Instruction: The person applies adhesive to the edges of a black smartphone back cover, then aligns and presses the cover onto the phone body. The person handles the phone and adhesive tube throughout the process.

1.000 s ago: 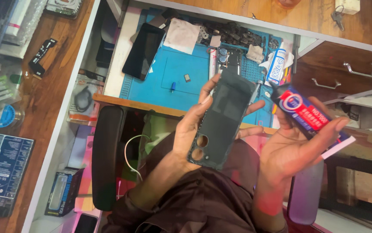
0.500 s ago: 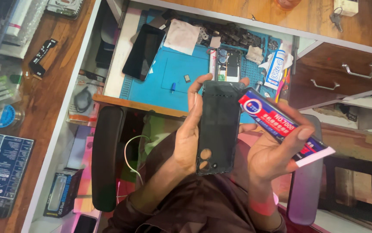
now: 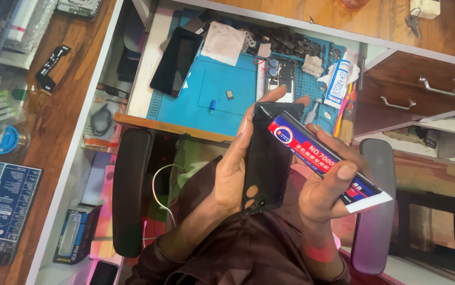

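Phone back cover (image 3: 267,158) sits in left hand (image 3: 233,174); glue tube (image 3: 322,158) in right hand (image 3: 320,190), laid across cover's right side, touching. Work mat (image 3: 206,105) lies behind both, w/ a phone (image 3: 176,62) on its left edge.

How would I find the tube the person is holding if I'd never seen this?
Start at the blue mat on the desk, then look below it to the two hands. The right hand holds the tube, lying slantwise against the black phone back held in the left hand. It is red, blue and white, unlike the mostly white tube on the mat.
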